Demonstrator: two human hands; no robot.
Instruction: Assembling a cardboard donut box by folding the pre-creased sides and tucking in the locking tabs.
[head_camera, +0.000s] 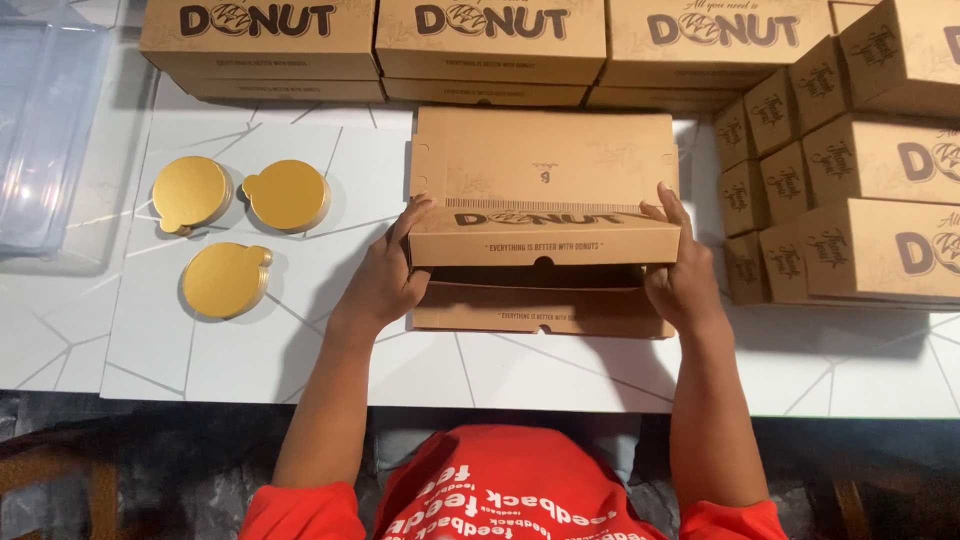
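A flat brown cardboard box (543, 165) lies on the white table (300, 350) in front of me, its lid partly raised so a dark gap shows along the front. My left hand (385, 275) grips the box's left front corner. My right hand (682, 275) holds the right front corner, fingers up along the side. Both thumbs sit near the lid's front flap.
Closed brown boxes are stacked along the back edge (490, 40) and in a tall pile at the right (860, 170). Three round gold cake boards (225, 278) lie to the left. A clear plastic container (45, 130) sits at far left.
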